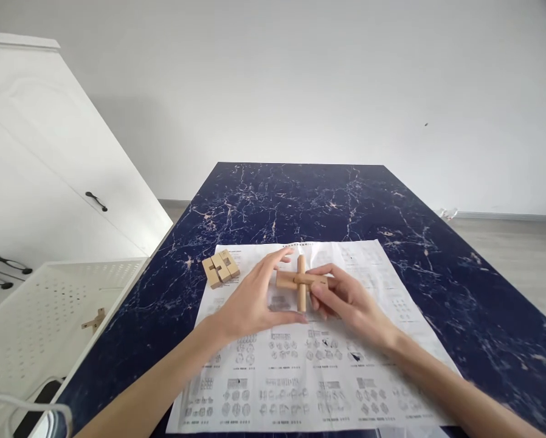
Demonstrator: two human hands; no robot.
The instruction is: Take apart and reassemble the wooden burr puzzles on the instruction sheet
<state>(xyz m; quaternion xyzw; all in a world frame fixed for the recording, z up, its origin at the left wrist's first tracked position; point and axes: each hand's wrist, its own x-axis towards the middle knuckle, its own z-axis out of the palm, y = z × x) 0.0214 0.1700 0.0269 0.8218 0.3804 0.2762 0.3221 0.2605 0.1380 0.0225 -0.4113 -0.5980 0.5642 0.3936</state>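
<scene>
A cross of light wooden puzzle pieces (301, 298) is held just above a printed paper sheet. My right hand (346, 298) pinches the right end of its crosswise bar between thumb and fingers. Around the left side of the cross, my left hand (250, 298) is open, thumb and fingers spread apart. Its thumb tip is close to the lower end of the upright rod; I cannot tell whether they touch. On the printed sheet (295, 371) are rows of small diagrams. Several notched wooden blocks (221, 269) lie together at the sheet's upper left corner.
The sheet lies on a dark blue marbled table (300, 201). A white perforated basket (36, 304) stands left of the table, with a small wooden piece (94, 320) and a white cable (27, 401). A white cabinet (58, 146) is behind it.
</scene>
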